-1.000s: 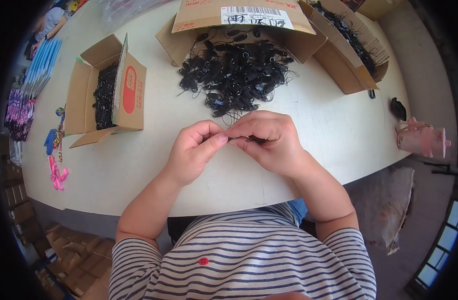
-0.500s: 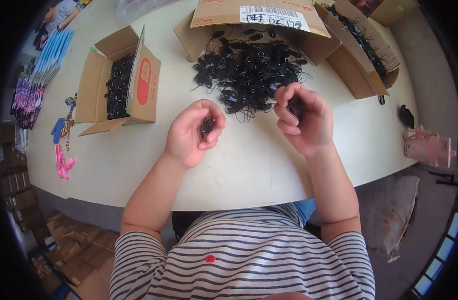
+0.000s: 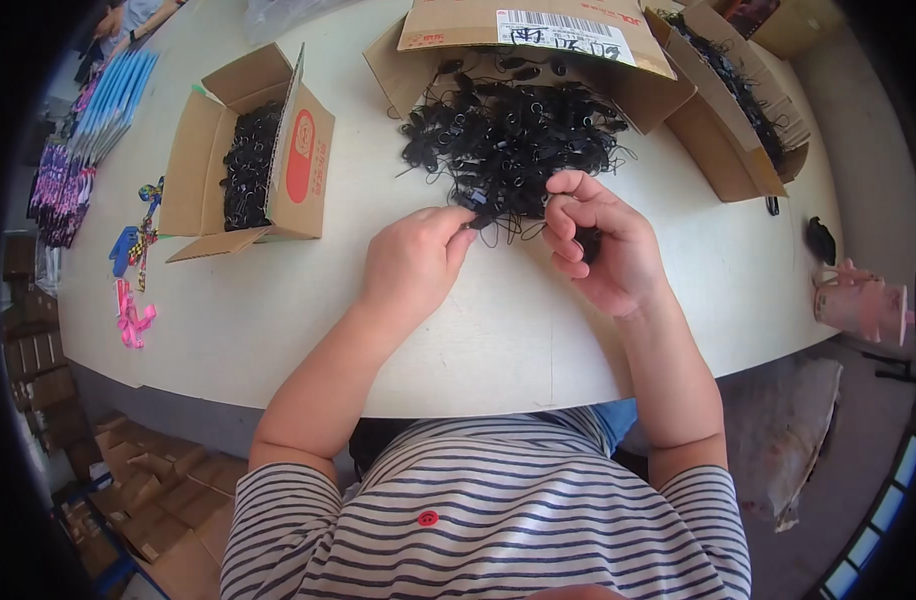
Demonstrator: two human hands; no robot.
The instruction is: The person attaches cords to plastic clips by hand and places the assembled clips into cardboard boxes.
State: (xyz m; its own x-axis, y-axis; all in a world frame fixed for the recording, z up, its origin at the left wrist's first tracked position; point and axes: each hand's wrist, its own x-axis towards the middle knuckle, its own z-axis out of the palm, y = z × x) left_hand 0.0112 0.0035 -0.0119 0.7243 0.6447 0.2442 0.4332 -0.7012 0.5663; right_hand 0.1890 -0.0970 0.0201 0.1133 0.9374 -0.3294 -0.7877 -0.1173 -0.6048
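Observation:
A heap of black looped cords with small clips and metal rings (image 3: 518, 135) lies on the table in front of an open carton. My left hand (image 3: 423, 255) is at the heap's near edge, with thumb and forefinger pinched on a black piece (image 3: 481, 221). To the right of it, my right hand (image 3: 608, 245) is raised with its fingers curled round a small black item (image 3: 587, 240), mostly hidden in the palm.
An open carton (image 3: 303, 165) of black pieces stands left, a larger carton (image 3: 428, 30) behind the heap, another (image 3: 718, 160) right. Coloured straps (image 3: 135, 318) lie left; a pink cup (image 3: 863, 308) is right. Another person's arm (image 3: 156, 20) shows far left.
My hands were together at first, then parted. My left hand has since moved to the heap's edge and pinched a piece there. The view has shifted, so the table things appear further right.

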